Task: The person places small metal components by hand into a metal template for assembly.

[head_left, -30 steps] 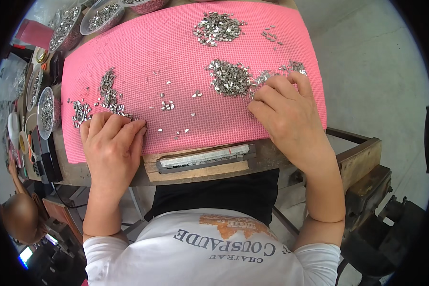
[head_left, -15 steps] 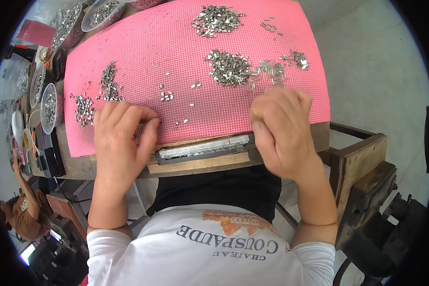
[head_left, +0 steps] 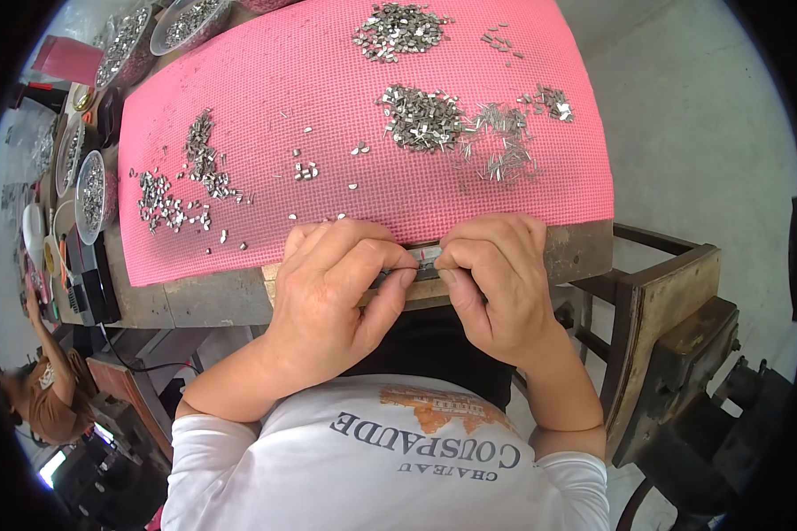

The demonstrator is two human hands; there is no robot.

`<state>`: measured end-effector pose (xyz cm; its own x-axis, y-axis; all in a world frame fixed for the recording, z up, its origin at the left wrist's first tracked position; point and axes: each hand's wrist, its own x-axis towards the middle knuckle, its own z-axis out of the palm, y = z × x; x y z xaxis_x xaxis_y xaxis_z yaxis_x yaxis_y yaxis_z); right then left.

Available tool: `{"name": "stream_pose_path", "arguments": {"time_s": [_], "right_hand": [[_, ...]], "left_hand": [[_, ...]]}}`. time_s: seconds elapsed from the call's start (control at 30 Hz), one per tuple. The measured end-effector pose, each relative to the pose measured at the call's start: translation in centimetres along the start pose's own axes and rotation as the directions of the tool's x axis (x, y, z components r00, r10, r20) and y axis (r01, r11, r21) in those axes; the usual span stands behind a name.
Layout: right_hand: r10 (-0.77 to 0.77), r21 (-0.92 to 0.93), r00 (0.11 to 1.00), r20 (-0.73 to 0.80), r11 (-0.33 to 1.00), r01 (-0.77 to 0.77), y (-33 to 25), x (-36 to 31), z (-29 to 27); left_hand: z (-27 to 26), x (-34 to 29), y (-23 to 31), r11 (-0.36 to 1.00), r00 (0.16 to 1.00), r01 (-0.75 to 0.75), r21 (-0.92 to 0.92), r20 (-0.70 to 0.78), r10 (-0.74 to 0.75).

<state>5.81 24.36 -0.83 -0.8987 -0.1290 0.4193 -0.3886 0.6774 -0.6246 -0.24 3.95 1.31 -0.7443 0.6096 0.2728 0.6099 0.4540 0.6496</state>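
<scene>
At the table's front edge lies a narrow dark metal holder with a silver strip in it [head_left: 428,254], mostly covered by my hands. My left hand [head_left: 332,288] is over its left part, thumb and forefinger pinched at the strip. From the other side my right hand [head_left: 500,288] meets it, its thumb and forefinger also pinched close to the strip. Whatever the fingertips hold is too small or hidden. Beyond them, thin metal pins [head_left: 507,162] and a pile of small metal pieces [head_left: 422,118] lie on the pink mat [head_left: 266,168].
More small pieces [head_left: 164,202] are scattered at the mat's left, and another pile [head_left: 401,32] lies at the far side. Clear tubs of metal bits [head_left: 91,196] line the left. A co-worker [head_left: 58,394] is at lower left; a wooden stand [head_left: 669,327] is at right.
My left hand has moved right, from the scattered pieces to the holder. The right hand has come left and nearer from beside the pins. Some loose pieces and pins are spread differently.
</scene>
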Motion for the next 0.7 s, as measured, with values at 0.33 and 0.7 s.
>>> {"name": "stream_pose_path", "arguments": {"time_s": [0.33, 0.7], "right_hand": [[-0.040, -0.023, 0.999, -0.009, 0.999, 0.040, 0.2, 0.2, 0.3], [-0.109, -0.118, 0.994, -0.004, 0.987, 0.108, -0.1, 0.0, 0.3]], "left_hand": [[0.6, -0.1, -0.5, 0.996, 0.998, -0.051, 0.076, -0.044, 0.054], [1.1, -0.3, 0.2, 0.954, 0.979, -0.168, 0.246, -0.067, 0.190]]}}
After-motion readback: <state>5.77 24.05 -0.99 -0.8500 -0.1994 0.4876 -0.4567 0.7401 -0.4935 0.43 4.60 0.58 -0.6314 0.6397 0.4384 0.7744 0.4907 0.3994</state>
